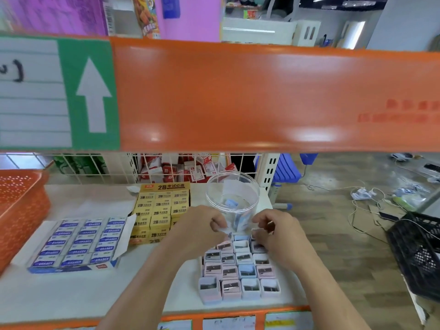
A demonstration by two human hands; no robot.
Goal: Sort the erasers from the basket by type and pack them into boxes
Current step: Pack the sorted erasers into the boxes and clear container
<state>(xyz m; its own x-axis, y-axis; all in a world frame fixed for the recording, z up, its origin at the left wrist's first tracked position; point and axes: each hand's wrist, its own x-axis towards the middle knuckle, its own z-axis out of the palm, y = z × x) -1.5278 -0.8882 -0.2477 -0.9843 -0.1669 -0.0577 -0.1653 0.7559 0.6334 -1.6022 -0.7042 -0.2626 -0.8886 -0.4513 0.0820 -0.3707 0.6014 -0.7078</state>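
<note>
Two hands, left hand [202, 225], right hand [276, 227], fingers curled, grip unclear, hiding grid's [238, 270] far row

Both my forearms reach forward from the bottom of the view, bare, and converge toward the middle. My left hand [202, 225] sits palm down, knuckles up, its fingers curled in with the tips pinched together toward the right. My right hand [276, 226] mirrors it just beside, fingers bent and tips turned toward the left. The two sets of fingertips are near each other but apart, at about the same height.
</note>
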